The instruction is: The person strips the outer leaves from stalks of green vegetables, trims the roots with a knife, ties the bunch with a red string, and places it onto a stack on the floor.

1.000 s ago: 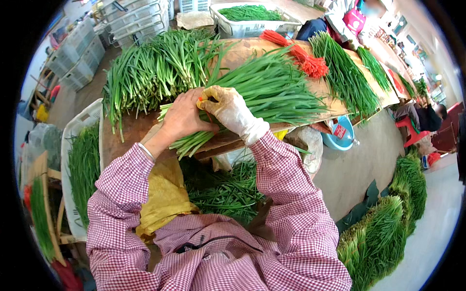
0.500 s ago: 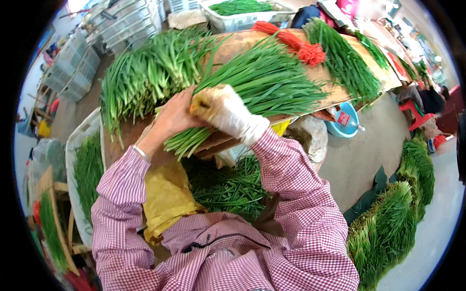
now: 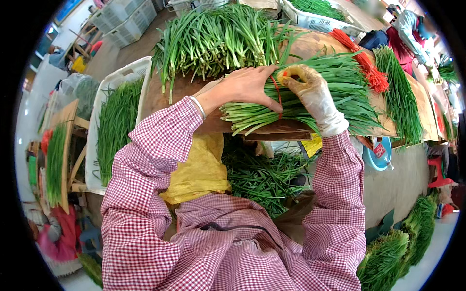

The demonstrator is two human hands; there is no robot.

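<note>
A bundle of garlic chives (image 3: 335,92) lies on the wooden table (image 3: 165,92), white-green stem ends to the left and leaves to the right. Around it runs a thin red tie (image 3: 276,92). My left hand (image 3: 242,89), bare with a bracelet at the wrist, rests on the stems with thumb and fingers spread beside the tie. At the tie's other side, my right hand (image 3: 310,89) wears a stained whitish glove. Its fingers are curled in a pinch, with a small orange-red bit at the tips that I cannot make out.
Loose chives (image 3: 218,41) are heaped behind; red ties (image 3: 361,60) and another bunch (image 3: 398,97) lie to the right. A white crate (image 3: 145,68) of chives stands left, a blue basin (image 3: 381,155) right. Chives (image 3: 262,179) lie below the table. A co-worker (image 3: 412,34) is at the far right.
My hands, close together over the stems before, have come apart. The red tie around the bundle now shows between them. The view has swung left, so the table sits further right.
</note>
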